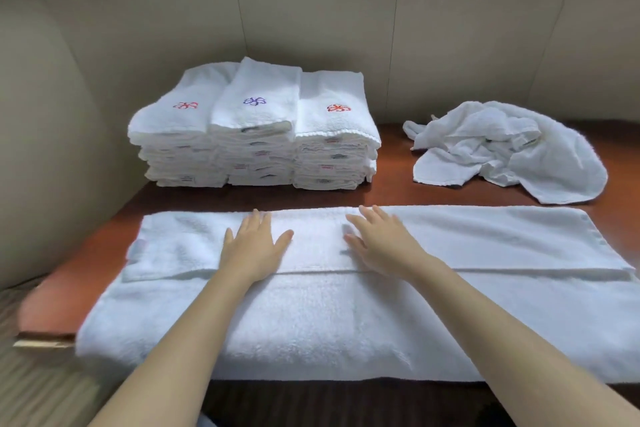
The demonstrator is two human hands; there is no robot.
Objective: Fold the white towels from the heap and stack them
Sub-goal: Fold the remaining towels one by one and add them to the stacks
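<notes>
Pressing flat on a white towel (311,329) spread across a reddish-brown wooden desk (65,291), the left hand (254,248) and right hand (382,248) lie a little apart, fingers straight, gripping nothing. They rest on the towel's far flap, which is folded over toward the person. Beyond the left hand stand three stacks of folded towels (252,149), the top ones bearing embroidered flowers (255,101) in red, purple and red. The tags (331,140) on the stacked edges are too small to read. Beyond and to the right of the right hand lies the crumpled heap (505,152). A beige panelled wall (346,28) stands behind.
</notes>
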